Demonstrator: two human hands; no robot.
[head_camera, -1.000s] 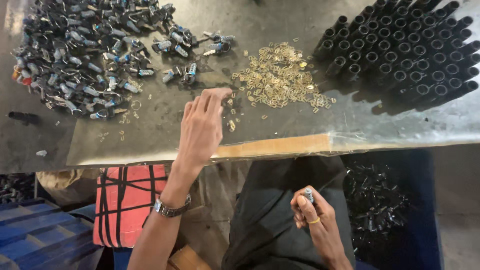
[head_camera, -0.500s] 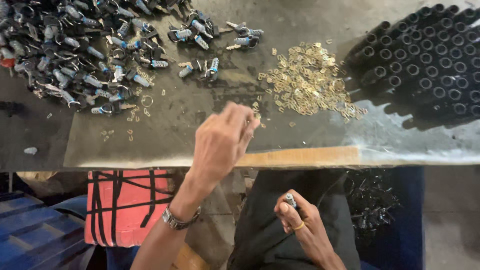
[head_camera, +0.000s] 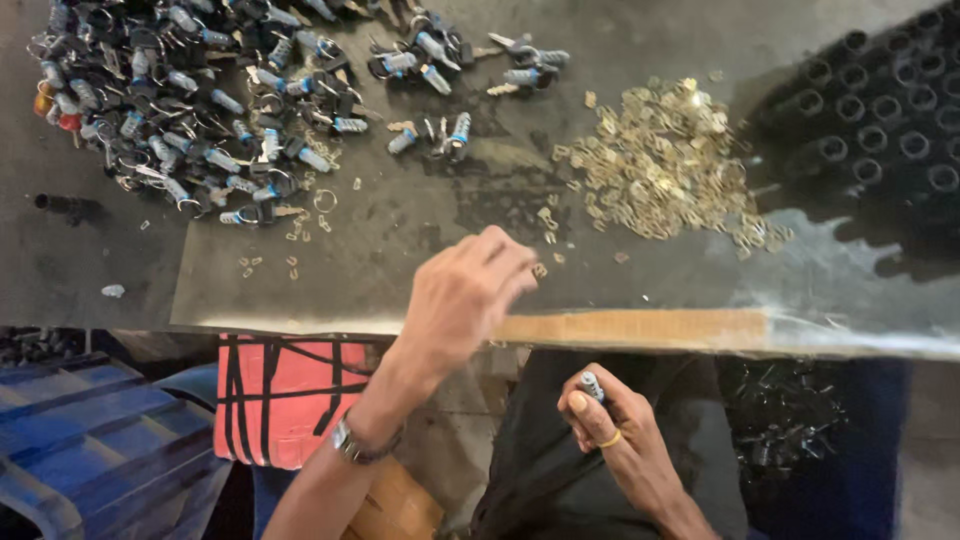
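Now the left hand (head_camera: 462, 298) reaches out over the gray table (head_camera: 400, 240). Its fingers (head_camera: 510, 262) are bunched close together near the table edge, but I cannot tell if they pinch anything. Just past the fingertips lie a few loose small brass pieces (head_camera: 545, 238). Farther out from those fingers, and to the right, sits the big pile of brass pieces (head_camera: 660, 165).

The right hand (head_camera: 615, 440) is low, under the table edge, over the person's dark lap. Its thumb and fingers are clamped on a small lock cylinder (head_camera: 592, 386) with a silver and blue tip. That tip sticks up just above the thumb. A yellow ring (head_camera: 608, 439) is on 1 finger.

Far out from the left fingers, toward the left, is a heap of keys and lock cylinders (head_camera: 200, 110). Far to the right stand rows of black tubes (head_camera: 880, 120). A watch (head_camera: 350, 445) is on the left wrist.
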